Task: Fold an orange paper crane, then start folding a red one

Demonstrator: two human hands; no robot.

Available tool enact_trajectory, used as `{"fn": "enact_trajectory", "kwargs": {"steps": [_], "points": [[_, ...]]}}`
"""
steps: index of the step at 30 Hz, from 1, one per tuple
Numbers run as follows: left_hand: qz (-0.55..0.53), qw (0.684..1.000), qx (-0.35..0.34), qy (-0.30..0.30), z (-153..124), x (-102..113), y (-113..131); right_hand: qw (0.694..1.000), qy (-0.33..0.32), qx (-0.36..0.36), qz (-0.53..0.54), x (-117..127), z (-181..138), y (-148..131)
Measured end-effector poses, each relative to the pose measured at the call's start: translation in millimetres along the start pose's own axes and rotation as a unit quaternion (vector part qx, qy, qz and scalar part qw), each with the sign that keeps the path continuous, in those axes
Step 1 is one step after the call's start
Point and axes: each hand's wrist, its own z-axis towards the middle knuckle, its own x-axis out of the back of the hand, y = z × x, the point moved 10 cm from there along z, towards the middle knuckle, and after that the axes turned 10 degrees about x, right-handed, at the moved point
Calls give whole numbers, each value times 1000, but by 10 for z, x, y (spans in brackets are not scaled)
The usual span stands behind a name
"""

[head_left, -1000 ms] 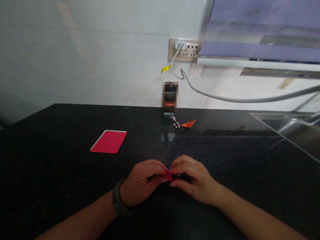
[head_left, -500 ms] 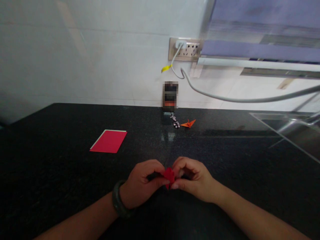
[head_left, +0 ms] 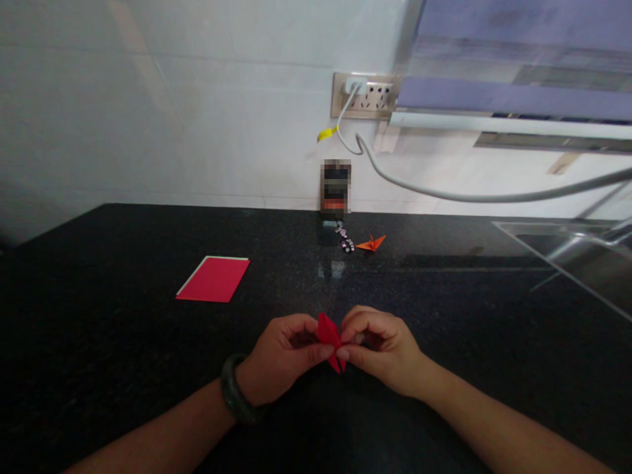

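Observation:
A small folded piece of red paper (head_left: 329,337) is held between both hands just above the black countertop (head_left: 123,349). My left hand (head_left: 281,355), with a dark bangle on its wrist, pinches the paper's left side with curled fingers. My right hand (head_left: 378,349) pinches the right side with thumb and forefinger. A pointed tip of the paper sticks out below the fingers and another above.
A stack of red paper sheets (head_left: 214,279) lies to the left. An orange paper crane (head_left: 371,243) and a small dark trinket (head_left: 345,241) sit near the wall below a blurred-out object. A socket strip (head_left: 365,96) with a grey cable hangs above. A sink edge (head_left: 567,253) lies right.
The red paper has opened out from a thin sliver into a wider shape with pointed tips, and both hands have shifted slightly while still pinching it.

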Motion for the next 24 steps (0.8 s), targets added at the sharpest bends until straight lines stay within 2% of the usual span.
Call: {"fn": "enact_trajectory", "kwargs": {"steps": [6,11,19,24], "points": [[22,999,0,39,12,81,-32,998,20,26,-51,14,27,-81],[65,994,6,86,0,154,-20,999,16,-21,-22,-24,13,17],[8,999,15,41,23,57,-14,999,36,-28,-27,23,21,23],[51,996,21,67,13,103,-28,998,41,-39,-8,12,5,73]]}}
